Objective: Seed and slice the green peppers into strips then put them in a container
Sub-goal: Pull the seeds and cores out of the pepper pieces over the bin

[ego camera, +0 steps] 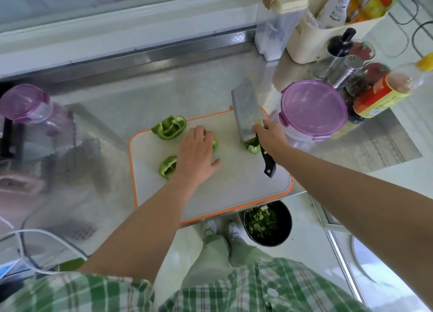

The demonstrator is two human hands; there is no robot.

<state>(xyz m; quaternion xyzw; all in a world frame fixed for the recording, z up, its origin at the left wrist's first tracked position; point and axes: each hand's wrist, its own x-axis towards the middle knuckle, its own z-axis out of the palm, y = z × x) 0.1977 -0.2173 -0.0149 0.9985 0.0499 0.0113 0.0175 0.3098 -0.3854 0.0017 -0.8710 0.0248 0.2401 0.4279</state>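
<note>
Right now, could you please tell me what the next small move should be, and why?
Probably bring the broad steel cleaver, gripped in the right hand, across to the green pepper piece beneath the left hand and start slicing: that hand covers it, and none of the pieces on the orange-rimmed white cutting board is in strips yet.

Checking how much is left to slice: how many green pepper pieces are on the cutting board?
4 pepper pieces: one far left, one near left, one peeking from under the left hand, one under the cleaver. The hand may hide more.
</note>
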